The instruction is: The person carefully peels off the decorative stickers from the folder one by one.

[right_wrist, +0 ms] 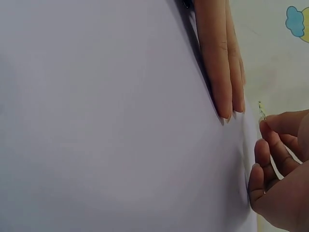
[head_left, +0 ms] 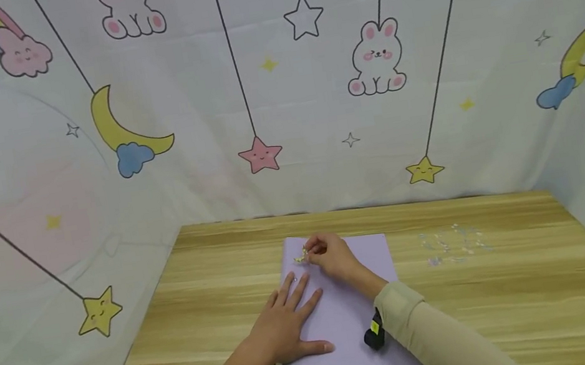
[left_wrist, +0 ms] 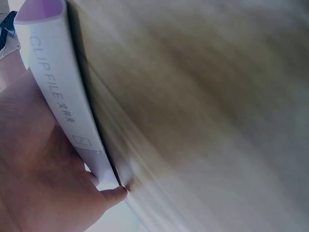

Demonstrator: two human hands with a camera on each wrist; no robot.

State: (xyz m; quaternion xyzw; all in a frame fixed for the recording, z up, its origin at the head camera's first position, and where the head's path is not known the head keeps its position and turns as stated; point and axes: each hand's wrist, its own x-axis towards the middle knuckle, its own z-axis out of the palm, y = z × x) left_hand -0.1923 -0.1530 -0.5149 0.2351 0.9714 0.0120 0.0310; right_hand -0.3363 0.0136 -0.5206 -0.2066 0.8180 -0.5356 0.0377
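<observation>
A lilac clip file (head_left: 353, 362) lies on the table, its spine (left_wrist: 53, 82) lettered "CLIP FILE" in the left wrist view. My left hand (head_left: 287, 325) rests flat on its left side with the fingers spread. Over the file's far left part, my right hand (head_left: 333, 258) pinches a small yellow crescent-like sticker (head_left: 300, 257) between thumb and forefinger. In the right wrist view the sticker (right_wrist: 261, 110) stands up from those fingertips, partly see-through. Straight fingers (right_wrist: 219, 72) of the left hand lie along the cover there.
To the right on the wooden table (head_left: 525, 293) lies a see-through sheet (head_left: 455, 243) with small pastel shapes. A small black device (head_left: 374, 334) with a yellow mark sits by the right cuff. Printed cloth (head_left: 302, 93) encloses the table at the back and sides.
</observation>
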